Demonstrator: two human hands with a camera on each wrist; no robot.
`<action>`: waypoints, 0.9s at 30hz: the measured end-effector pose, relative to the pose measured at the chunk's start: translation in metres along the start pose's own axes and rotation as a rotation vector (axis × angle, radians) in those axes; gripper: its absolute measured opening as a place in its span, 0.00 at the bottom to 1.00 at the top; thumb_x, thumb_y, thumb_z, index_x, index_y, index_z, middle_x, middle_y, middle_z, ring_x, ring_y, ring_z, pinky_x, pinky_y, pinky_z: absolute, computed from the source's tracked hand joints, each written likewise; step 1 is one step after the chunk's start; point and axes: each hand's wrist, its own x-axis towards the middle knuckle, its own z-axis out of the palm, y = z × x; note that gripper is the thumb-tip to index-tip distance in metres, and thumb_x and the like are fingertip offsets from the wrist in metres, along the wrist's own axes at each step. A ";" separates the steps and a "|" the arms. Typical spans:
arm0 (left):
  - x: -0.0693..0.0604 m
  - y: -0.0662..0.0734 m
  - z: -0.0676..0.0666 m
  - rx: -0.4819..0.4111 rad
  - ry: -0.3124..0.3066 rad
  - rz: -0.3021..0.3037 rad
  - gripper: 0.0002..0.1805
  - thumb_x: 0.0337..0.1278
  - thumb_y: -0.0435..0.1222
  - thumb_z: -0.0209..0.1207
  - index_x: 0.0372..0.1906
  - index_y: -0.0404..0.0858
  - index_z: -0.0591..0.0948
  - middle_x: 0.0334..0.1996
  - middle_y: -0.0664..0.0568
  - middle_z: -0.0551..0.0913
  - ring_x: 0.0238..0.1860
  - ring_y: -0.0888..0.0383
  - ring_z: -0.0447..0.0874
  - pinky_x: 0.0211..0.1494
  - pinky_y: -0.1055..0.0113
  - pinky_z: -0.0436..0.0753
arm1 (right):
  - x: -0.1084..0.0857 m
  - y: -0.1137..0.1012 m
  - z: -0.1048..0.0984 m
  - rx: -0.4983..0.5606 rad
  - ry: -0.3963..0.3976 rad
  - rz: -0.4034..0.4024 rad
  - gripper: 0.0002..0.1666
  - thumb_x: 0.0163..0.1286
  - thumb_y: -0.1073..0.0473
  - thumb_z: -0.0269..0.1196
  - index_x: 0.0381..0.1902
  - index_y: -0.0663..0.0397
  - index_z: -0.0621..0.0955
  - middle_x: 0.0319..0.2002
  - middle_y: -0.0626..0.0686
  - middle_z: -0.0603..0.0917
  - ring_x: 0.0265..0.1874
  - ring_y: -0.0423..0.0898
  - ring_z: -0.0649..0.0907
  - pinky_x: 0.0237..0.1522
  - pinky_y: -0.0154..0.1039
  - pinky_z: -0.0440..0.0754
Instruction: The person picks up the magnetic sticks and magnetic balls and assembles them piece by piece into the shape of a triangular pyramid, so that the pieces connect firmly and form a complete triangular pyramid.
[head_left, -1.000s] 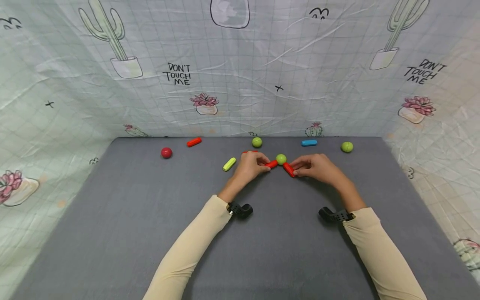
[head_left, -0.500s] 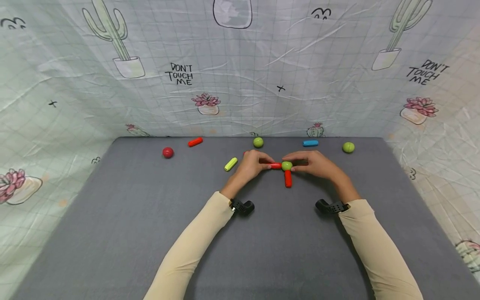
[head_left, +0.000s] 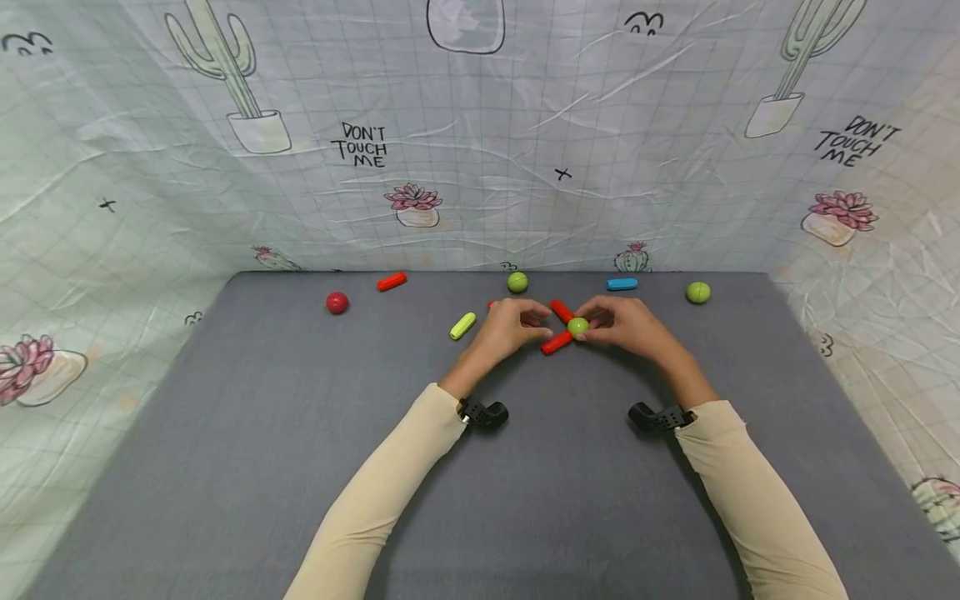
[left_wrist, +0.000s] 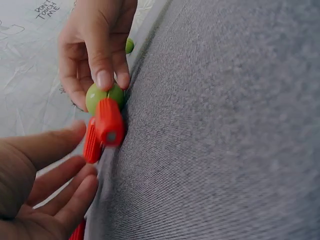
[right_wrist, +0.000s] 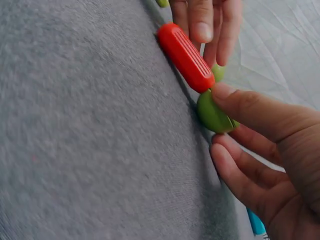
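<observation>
My right hand (head_left: 626, 323) pinches a green ball (head_left: 578, 327) between thumb and fingers. Two red ribbed rods join this ball and spread apart to the left: one red rod (head_left: 561, 312) points away from me, the other red rod (head_left: 557, 342) towards me. The right wrist view shows my thumb pressed on the ball (right_wrist: 212, 114) beside the nearer rod's end. My left hand (head_left: 510, 327) is just left of the rods, fingers loosely bent and apart, holding nothing. In the left wrist view a gap shows between its fingertips (left_wrist: 75, 131) and the nearer rod (left_wrist: 107, 120).
Behind my left hand another red rod (head_left: 491, 305) is mostly hidden. A yellow-green rod (head_left: 462, 326), a red ball (head_left: 337, 302), a red rod (head_left: 392, 282), a green ball (head_left: 517, 282), a blue rod (head_left: 622, 284) and another green ball (head_left: 698, 292) lie along the grey table's back.
My left hand has let go of a red rod. My right hand has shifted its grip from the other red rod to the green ball, and the joined piece has turned so both rods point left.
</observation>
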 end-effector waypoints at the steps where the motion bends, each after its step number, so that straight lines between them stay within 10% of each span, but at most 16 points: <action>1: 0.000 0.000 0.000 0.000 -0.017 0.012 0.19 0.56 0.35 0.73 0.52 0.34 0.87 0.47 0.45 0.89 0.46 0.55 0.89 0.47 0.70 0.85 | 0.000 -0.001 0.001 -0.004 0.007 0.016 0.19 0.62 0.59 0.76 0.51 0.54 0.85 0.41 0.54 0.89 0.40 0.49 0.88 0.43 0.45 0.84; 27: 0.003 0.004 0.006 0.108 -0.233 0.182 0.13 0.60 0.34 0.70 0.50 0.39 0.90 0.45 0.52 0.90 0.46 0.63 0.86 0.45 0.75 0.82 | -0.037 -0.008 0.003 -0.027 0.072 0.077 0.14 0.60 0.55 0.77 0.42 0.51 0.88 0.41 0.49 0.90 0.40 0.46 0.87 0.42 0.43 0.84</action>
